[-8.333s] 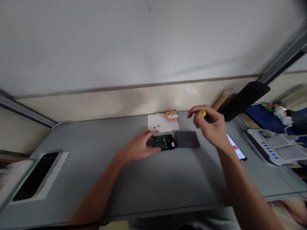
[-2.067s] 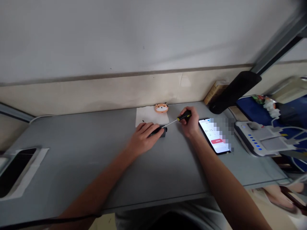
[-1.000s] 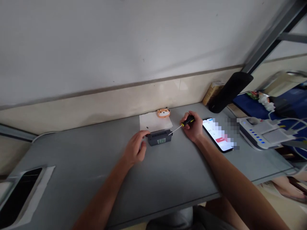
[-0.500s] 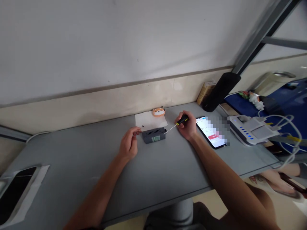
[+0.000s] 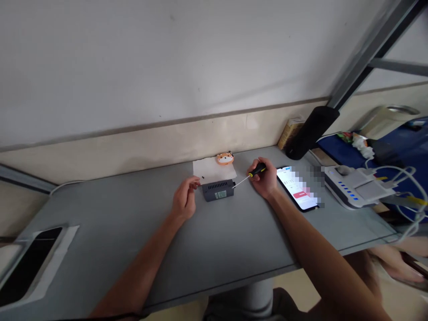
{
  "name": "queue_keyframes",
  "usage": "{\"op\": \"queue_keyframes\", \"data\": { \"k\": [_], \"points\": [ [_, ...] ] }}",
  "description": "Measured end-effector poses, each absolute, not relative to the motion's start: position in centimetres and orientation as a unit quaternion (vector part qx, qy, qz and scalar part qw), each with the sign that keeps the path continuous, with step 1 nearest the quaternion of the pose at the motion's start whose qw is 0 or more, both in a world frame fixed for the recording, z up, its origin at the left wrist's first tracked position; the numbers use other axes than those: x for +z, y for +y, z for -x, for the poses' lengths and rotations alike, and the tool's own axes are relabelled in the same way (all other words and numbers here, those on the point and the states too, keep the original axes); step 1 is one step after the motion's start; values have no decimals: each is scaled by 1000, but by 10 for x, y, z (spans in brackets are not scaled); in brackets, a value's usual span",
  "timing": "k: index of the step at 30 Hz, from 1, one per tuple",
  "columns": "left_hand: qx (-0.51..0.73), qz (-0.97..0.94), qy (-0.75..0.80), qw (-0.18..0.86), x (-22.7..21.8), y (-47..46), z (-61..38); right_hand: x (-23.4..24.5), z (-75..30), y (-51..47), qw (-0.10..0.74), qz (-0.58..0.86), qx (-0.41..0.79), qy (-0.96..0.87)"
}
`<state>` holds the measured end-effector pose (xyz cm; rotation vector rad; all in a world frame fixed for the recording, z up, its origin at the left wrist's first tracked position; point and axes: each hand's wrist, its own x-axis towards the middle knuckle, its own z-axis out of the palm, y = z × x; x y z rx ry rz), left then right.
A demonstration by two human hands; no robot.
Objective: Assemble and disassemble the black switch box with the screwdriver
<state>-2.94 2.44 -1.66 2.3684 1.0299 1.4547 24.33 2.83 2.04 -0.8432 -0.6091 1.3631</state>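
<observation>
A dark grey box (image 5: 219, 191) with a row of vent slots and a small greenish label stands on the grey desk. My left hand (image 5: 185, 198) rests at its left end, fingers loosely bent and holding nothing; I cannot tell whether the fingertips touch the box. In my right hand (image 5: 265, 178) is a black and yellow screwdriver (image 5: 257, 170), gripped by the handle. Its thin shaft slants down left, with the tip at the box's right end. Behind the box lies white paper (image 5: 207, 169) bearing a tiny dark piece (image 5: 203, 177), perhaps a screw, and an orange animal-faced case (image 5: 225, 158).
Right of my right hand lies a lit phone (image 5: 297, 189), then a white power strip (image 5: 357, 187) with plugs and cables. A black cylinder (image 5: 312, 133) leans near the wall beside a small box (image 5: 290, 131). Another dark-screened device (image 5: 31, 261) lies at far left.
The camera view has shifted slightly, so everything sits a little further right and lower. Both hands, the screwdriver and the box keep nearly the same arrangement.
</observation>
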Motion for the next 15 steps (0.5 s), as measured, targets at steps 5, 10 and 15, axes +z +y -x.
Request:
{"op": "queue_keyframes", "data": {
  "k": [5, 10, 15],
  "points": [
    [493, -790, 353, 93, -18, 24, 30, 18, -243, 29, 659, 366, 602, -264],
    [488, -790, 361, 91, -11, 20, 27, 23, -245, 29, 669, 362, 595, -260],
    [478, -797, 360, 83, -8, 17, 22, 24, -247, 29, 663, 359, 605, -255]
  ]
}}
